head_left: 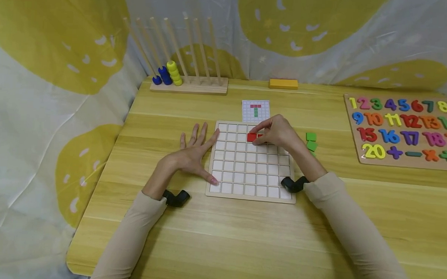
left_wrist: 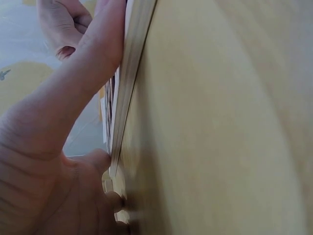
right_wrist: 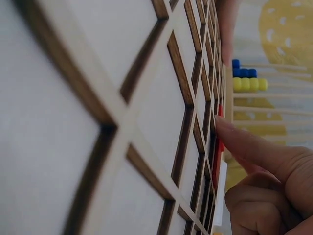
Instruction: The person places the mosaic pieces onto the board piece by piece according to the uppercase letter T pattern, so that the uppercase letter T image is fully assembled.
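Observation:
A wooden grid board with white square cells lies flat on the table. My left hand is spread at its left side; the thumb and index fingertip touch the board's edge, and the other fingers rest on the table. Over the upper rows, my right hand pinches a red square tile between thumb and index finger. A second bit of red shows just right of that tile, partly hidden by the fingers. Behind the board lies a pattern card with a red and green T.
Green square tiles lie right of the board. A wooden rod abacus with blue and yellow beads stands at the back left. A yellow-orange block sits at the back edge. A colourful number board is at the right.

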`<state>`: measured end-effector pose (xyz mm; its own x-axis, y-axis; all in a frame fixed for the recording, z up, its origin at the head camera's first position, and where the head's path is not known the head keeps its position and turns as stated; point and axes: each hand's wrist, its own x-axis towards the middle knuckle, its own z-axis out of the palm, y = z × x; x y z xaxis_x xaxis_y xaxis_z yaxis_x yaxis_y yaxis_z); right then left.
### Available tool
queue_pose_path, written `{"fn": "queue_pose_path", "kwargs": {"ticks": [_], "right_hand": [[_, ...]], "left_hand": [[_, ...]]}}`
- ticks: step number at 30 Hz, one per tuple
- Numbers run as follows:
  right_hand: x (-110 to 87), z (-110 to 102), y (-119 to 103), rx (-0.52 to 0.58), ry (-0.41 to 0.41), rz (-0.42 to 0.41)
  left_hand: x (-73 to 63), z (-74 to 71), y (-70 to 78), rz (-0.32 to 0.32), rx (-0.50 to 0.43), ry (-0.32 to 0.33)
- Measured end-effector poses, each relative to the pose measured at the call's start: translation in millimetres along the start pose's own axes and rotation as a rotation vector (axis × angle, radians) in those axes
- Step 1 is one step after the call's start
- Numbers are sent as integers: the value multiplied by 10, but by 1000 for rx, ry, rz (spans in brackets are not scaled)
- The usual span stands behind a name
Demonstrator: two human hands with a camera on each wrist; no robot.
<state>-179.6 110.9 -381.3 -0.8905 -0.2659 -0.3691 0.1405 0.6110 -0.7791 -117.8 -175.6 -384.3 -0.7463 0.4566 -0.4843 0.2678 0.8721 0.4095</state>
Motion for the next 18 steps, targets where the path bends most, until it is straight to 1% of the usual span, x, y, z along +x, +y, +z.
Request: {"fn": "queue_pose_path", "kwargs": {"ticks": [6,13,18], "right_hand": [[9,4,2,-13,-21,-11],[-31,-30,25,-15,-36,-56],[-109,-168,80,-30,9,-74]], "left_hand": [[-3,-2,-9,-2,0,0],[7,3,-13,3,1,1],[4,5,-8,-6,0,1]]}}
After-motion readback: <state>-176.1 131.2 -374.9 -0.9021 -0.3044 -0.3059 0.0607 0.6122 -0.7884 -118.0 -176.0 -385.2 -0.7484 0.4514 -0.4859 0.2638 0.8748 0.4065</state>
